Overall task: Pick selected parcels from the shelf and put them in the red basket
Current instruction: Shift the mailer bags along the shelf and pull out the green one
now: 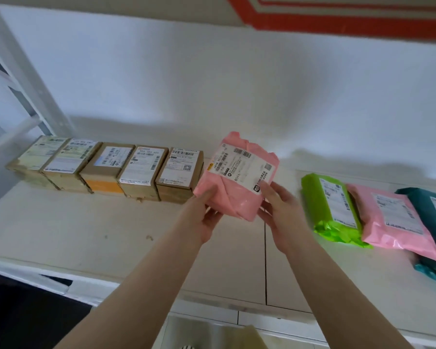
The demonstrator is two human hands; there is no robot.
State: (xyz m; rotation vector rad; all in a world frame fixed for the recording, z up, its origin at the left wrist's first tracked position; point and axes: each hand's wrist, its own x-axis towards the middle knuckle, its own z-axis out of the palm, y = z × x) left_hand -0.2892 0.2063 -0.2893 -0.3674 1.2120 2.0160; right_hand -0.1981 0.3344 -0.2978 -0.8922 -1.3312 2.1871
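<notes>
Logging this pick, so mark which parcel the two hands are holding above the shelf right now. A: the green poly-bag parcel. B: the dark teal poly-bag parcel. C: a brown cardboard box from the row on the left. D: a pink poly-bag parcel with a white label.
D: the left hand and right hand grip the near end of the pink poly-bag parcel, while the green parcel lies on the shelf.

I have both bare forearms extended forward and converging. My left hand (208,212) is palm-inward, fingers curled closed in a grip. My right hand (278,210) mirrors it, thumb uppermost, fingers closed in an opposing grip.
</notes>
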